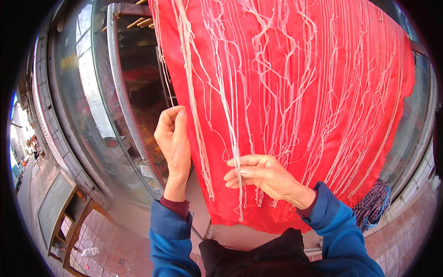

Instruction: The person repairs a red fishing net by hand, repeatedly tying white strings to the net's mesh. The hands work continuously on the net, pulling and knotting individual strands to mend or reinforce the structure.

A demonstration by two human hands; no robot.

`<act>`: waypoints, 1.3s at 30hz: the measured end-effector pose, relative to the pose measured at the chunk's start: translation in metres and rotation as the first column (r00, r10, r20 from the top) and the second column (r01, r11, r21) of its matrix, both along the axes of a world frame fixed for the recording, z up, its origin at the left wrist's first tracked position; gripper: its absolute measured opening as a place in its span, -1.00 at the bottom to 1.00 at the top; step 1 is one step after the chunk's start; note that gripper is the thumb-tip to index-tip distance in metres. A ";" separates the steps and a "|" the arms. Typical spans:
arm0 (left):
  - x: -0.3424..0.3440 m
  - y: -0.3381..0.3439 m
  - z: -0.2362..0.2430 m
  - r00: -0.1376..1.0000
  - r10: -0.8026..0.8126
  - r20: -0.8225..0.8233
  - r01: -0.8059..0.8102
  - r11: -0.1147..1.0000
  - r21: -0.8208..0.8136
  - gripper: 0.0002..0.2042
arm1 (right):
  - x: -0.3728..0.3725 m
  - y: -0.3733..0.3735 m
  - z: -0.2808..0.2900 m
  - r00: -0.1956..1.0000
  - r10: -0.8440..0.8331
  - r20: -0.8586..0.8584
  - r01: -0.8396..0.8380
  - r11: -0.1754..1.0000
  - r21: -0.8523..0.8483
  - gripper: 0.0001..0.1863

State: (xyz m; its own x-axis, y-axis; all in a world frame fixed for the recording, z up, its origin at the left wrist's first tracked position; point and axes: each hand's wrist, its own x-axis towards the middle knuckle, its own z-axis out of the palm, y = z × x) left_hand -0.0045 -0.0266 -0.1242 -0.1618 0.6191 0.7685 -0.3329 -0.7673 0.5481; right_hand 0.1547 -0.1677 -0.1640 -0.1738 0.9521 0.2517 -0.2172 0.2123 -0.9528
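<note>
Many long, thin white strands (284, 83), like yarn or noodles, hang down over a red cloth (286, 217). My left hand (173, 134) is raised at the cloth's left edge, its fingers closed in a pinch. A thin pale strand coming from above ends at those fingertips. Lower and to the right, my right hand (274, 177) points leftward with its fingertips around a gathered bundle of white strands (237, 152). The loose ends of this bundle dangle below the fingers. A thicker bunch of strands (194, 111) hangs between my two hands.
A metal frame (117, 69) and glass panels stand behind the cloth on the left, with wooden sticks (140, 22) near the top. A wooden stand (57, 221) is on the tiled floor at lower left. Dark checked fabric (371, 201) lies at lower right.
</note>
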 end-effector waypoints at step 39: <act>0.000 -0.027 0.002 0.692 -0.718 0.074 0.721 0.682 -0.120 -0.81 | 0.010 0.026 0.032 0.866 -0.468 0.175 0.397 0.857 0.330 -0.74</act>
State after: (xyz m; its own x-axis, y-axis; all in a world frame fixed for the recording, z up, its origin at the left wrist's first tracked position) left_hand -0.0041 -0.0532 -0.1218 0.3622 0.6436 0.6743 -0.7641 -0.2093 0.6102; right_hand 0.1647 -0.1420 -0.1316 0.1505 0.8428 0.5168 0.1865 0.4892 -0.8520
